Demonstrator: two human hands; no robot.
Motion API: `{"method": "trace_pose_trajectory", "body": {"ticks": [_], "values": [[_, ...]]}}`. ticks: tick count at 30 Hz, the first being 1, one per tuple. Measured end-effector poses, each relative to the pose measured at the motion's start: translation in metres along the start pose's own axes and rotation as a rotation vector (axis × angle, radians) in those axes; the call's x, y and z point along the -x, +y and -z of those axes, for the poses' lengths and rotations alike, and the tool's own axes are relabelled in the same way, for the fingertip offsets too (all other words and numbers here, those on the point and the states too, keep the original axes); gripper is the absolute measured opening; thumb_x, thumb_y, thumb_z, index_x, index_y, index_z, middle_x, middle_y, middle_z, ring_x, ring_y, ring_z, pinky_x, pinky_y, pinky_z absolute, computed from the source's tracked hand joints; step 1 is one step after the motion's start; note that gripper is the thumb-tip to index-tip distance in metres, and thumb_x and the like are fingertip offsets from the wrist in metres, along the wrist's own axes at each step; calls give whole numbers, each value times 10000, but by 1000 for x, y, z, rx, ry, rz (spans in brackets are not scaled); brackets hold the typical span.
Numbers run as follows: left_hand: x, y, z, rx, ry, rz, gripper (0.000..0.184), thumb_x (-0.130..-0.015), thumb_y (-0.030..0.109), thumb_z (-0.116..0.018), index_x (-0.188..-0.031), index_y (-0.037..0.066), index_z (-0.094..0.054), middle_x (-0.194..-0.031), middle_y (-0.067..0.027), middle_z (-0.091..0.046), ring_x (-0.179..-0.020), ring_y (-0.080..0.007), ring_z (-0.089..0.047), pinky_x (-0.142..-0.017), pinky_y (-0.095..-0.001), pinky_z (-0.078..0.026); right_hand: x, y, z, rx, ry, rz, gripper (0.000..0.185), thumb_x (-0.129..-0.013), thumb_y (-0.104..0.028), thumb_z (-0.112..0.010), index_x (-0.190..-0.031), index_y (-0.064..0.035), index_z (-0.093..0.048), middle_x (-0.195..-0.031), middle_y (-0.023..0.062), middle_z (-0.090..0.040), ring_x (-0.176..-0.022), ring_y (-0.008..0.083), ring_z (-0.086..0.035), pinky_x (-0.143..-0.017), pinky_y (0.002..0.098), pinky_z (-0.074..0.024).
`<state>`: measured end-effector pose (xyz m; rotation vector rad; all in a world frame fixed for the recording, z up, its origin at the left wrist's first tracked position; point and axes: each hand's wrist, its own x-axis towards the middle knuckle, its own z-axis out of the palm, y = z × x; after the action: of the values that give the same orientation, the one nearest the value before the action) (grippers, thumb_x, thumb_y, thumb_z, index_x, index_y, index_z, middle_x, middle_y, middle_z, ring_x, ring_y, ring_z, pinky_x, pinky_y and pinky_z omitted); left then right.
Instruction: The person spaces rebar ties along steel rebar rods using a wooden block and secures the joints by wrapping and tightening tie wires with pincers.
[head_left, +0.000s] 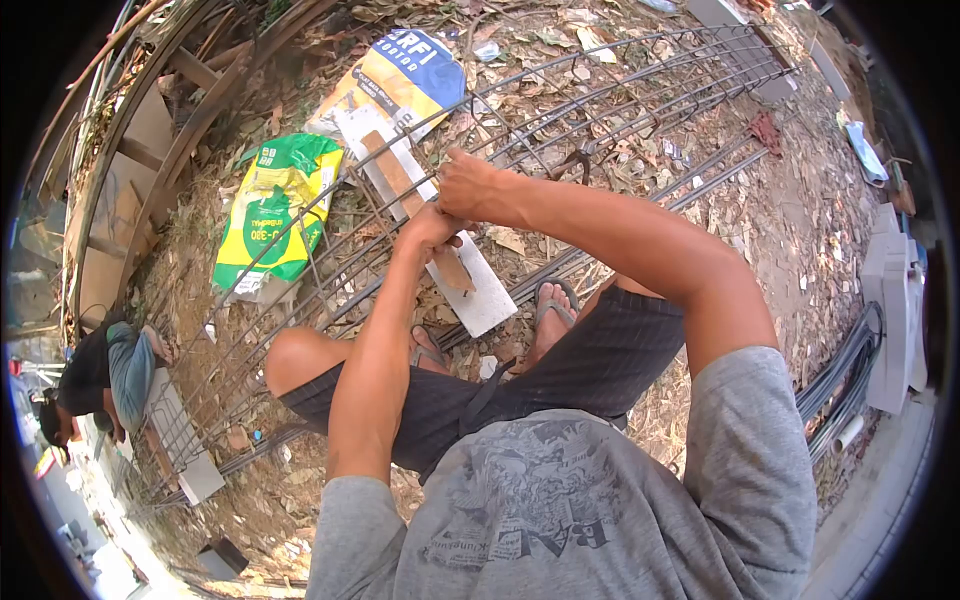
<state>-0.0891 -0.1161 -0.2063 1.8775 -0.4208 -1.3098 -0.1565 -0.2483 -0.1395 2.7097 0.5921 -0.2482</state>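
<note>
A long cage of steel rebar (560, 127) crosses in front of me at knee height. My left hand (428, 230) is closed at its near bars, above a wooden strip (455, 272) that lies on a pale lightweight block (487, 302). Just beyond it and touching it, my right hand (467, 186) is closed in a fist over the bars. What the fingers of either hand grip is hidden. To the right of my hands, a dark tool that looks like pincers (575, 162) rests among the bars.
A green and yellow sack (275, 215) and a blue and yellow mortar sack (410, 75) lie beyond the cage on leaf-littered ground. Another person (100, 375) bends at far left near another block. Black coiled cable or rod (845, 370) and grey blocks (890, 300) are at right.
</note>
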Motion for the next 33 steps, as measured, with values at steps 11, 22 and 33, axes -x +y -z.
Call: {"method": "trace_pose_trajectory", "body": {"ticks": [11,22,33], "values": [[17,11,-2,-53,-5,-17,403,-976,271,-734,-1213,-52,-688,-993,-115,-758,-765,-198,-773,-418,-276,-343,90,-93,-21,-933,295,-936,268,-971,-303,-631,-989,-87,-789,-832,133,-761,-804,325,-734,-767,458,-530],[24,13,-4,-25,16,-4,365,-978,265,-727,-1188,-32,-700,-968,-102,-755,-765,-190,-764,-479,-261,-438,66,-84,-65,-1727,95,-974,497,-1025,-445,-574,-1057,17,-755,-816,152,-751,-677,229,-699,-710,388,-562],[31,13,-15,9,99,1,298,-987,244,-715,-1203,39,-734,-1003,-45,-770,-662,-134,-694,-499,-259,-468,76,-76,-26,-1009,140,-818,319,-1011,-325,-553,-1083,-61,-716,-942,239,-742,-882,429,-724,-782,543,-559]]}}
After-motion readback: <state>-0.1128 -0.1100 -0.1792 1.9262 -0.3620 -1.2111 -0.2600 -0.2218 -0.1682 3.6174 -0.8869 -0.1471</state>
